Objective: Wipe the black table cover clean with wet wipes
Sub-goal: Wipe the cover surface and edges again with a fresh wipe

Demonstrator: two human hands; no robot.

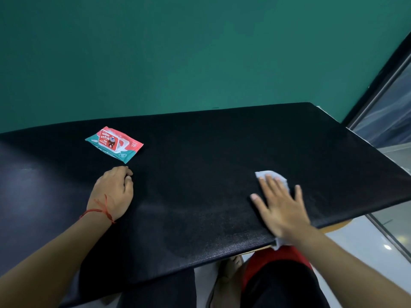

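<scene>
The black table cover (200, 156) spans the whole table in front of me. My right hand (280, 203) lies flat with fingers spread, pressing a white wet wipe (272, 175) onto the cover near its right front edge; the wipe shows beyond my fingertips. My left hand (115, 190), with a red string at the wrist, rests on the cover at the left with its fingers curled under, holding nothing. A red and teal wet wipes pack (114, 143) lies just beyond my left hand.
A teal wall (178, 52) stands right behind the table. A window frame (382, 90) runs along the right side. The cover's right edge (378, 210) overhangs a pale floor. My legs and a bare foot (231, 270) show below the front edge.
</scene>
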